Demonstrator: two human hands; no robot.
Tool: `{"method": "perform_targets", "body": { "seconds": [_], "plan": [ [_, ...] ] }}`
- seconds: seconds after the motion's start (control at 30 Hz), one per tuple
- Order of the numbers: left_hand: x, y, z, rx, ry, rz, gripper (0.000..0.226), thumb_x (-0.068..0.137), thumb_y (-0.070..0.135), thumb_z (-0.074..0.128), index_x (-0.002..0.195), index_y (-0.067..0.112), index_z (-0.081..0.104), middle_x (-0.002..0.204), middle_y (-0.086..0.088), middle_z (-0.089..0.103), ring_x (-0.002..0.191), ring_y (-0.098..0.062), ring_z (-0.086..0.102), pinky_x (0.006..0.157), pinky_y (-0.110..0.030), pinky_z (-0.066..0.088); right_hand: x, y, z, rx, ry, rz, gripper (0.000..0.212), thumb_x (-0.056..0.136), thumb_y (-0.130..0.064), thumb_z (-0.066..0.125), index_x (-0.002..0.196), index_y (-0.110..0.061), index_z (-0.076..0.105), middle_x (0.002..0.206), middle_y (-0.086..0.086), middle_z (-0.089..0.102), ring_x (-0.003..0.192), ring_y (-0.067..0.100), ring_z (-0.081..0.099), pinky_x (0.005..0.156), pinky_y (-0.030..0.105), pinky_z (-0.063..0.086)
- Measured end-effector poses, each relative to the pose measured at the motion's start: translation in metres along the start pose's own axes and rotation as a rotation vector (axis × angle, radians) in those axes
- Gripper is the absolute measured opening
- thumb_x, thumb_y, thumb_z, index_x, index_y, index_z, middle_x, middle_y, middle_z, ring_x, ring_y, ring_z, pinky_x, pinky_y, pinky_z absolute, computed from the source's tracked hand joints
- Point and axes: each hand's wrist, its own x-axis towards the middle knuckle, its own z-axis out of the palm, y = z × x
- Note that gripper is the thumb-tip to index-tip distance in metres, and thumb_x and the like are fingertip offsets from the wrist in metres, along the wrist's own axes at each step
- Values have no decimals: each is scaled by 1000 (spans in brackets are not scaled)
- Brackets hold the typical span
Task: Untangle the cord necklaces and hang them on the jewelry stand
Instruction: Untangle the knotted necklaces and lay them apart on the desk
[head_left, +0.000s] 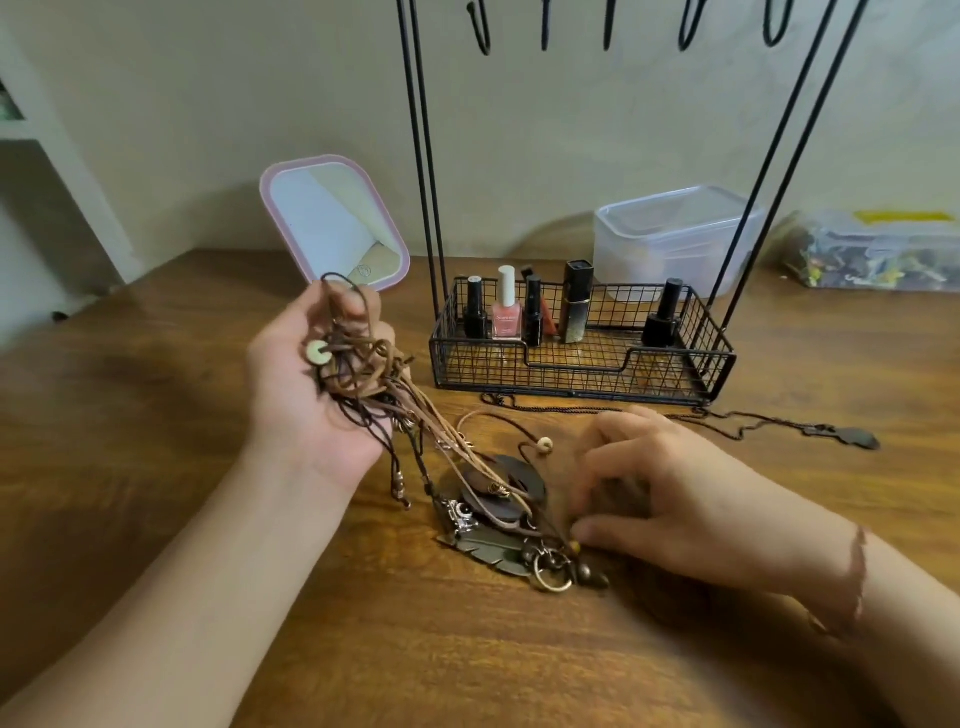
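Observation:
A tangle of brown cord necklaces (363, 374) fills my left hand (306, 374), held palm up above the wooden table. Its cords trail down to a heap of pendants (498, 512) on the table: dark discs, a metal feather, a ring. My right hand (670, 493) rests palm down just right of that heap, fingers curled, thumb tip touching the beads at its edge; whether it grips anything is hidden. The black wire jewelry stand (582, 374) rises behind, its hooks (545, 31) bare at the top. One dark necklace (779, 426) lies flat in front of the stand.
The stand's wire basket holds several nail polish bottles (506, 312). A pink-framed mirror (332, 223) leans behind my left hand. A clear plastic box (675, 239) and a bag (872, 249) sit at the back right, against the wall.

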Motion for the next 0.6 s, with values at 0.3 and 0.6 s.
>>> {"method": "perform_targets", "body": {
  "seconds": [0.3,0.6],
  "plan": [
    [7,-3,-7,-273,-517,-260,14,97,23,44,88,17,51,66,5,59,39,-7,52,37,-17,29,18,3,10,-46,17,-63,13,90,-35,62,101,-42,62,126,-26,55,124,-3,41,104,26,37],
    [10,10,-6,98,-120,-20,23,93,29,48,74,20,57,63,7,51,57,-9,40,52,-18,32,-16,24,-42,561,498,54,16,92,-23,55,93,-36,63,76,-2,66,71,14,66,73,26,57]
  ]
}}
